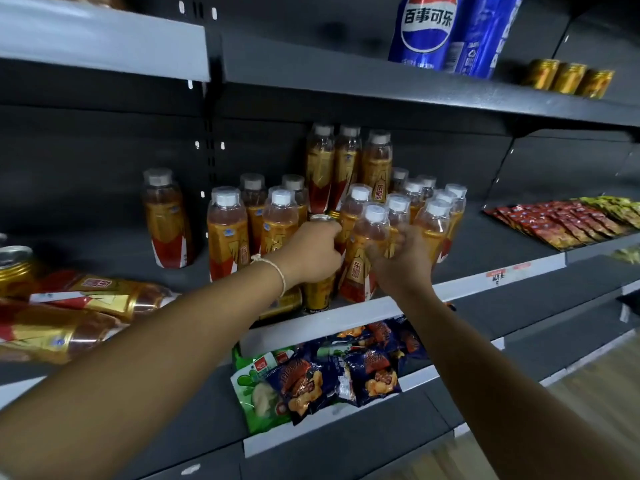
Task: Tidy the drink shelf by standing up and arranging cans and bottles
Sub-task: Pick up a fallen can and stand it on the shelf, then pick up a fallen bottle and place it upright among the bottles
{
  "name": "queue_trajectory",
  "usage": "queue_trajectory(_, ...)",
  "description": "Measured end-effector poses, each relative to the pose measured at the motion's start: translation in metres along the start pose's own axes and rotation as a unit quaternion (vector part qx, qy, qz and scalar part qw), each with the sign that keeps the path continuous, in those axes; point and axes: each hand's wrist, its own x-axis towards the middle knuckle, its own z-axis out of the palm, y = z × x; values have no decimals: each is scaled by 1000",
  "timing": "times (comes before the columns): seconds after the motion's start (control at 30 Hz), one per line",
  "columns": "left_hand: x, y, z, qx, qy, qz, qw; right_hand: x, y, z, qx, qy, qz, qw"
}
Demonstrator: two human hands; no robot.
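The dark grey metal drink shelf (485, 268) runs across the view with a white price strip along its front edge; its left stretch behind the fallen stock and the bare deck right of the bottles give open room. A cluster of upright clear plastic bottles of amber drink with white caps and gold-and-red labels (349, 188) stands mid-shelf, one apart at the left (166, 220). Two like bottles lie on their sides at the left edge (69, 313), beside an upright gold can (15, 268). Above, tall blue Pepsi cans printed 百事可乐 (424, 29) stand near three small gold cans (568, 77). Below lie glossy blue and green snack bags (329, 375); red sachets (561, 223) fan out to the right. The left hand (311, 254), a pale cord at its wrist, grips a gold metal can (317, 292) upright at the front edge. The right hand (401, 261) wraps the front bottle (370, 237), labelled 东鹏.
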Motion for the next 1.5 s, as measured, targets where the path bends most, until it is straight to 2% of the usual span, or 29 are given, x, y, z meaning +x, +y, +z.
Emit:
queue_trajectory(0.23, 17, 6, 14, -63, -9, -81, 995, 8, 21, 6, -15, -92, -23, 995)
queue_trajectory(0.53, 10, 10, 23, -93, -18, -108, 990, 10, 32, 12, 39, -91, -37, 994)
queue_trajectory(0.67, 3, 10, 16, -101, 1, -98, 990, 9, 26, 3, 46, -83, -62, 994)
queue_trajectory(0.87, -11, 5, -13, -105, 36, -77, 991, 5, -20, -13, 83, -106, -107, 985)
queue_trajectory(1.0, -35, -5, -41, -125, 67, -52, 989, -20, -58, -5, 156, -135, -109, 972)
queue_trajectory(1.2, -90, -42, -97, -261, 136, -87, 952, -79, -126, 30, 217, -216, -109, 946)
queue_trajectory(1.37, -156, -83, -151, -312, 153, -88, 933, -133, -187, 71, 256, -269, -90, 924)
queue_trajectory(1.5, -213, -118, -193, -301, 159, -109, 934, -181, -228, 111, 263, -318, -75, 908)
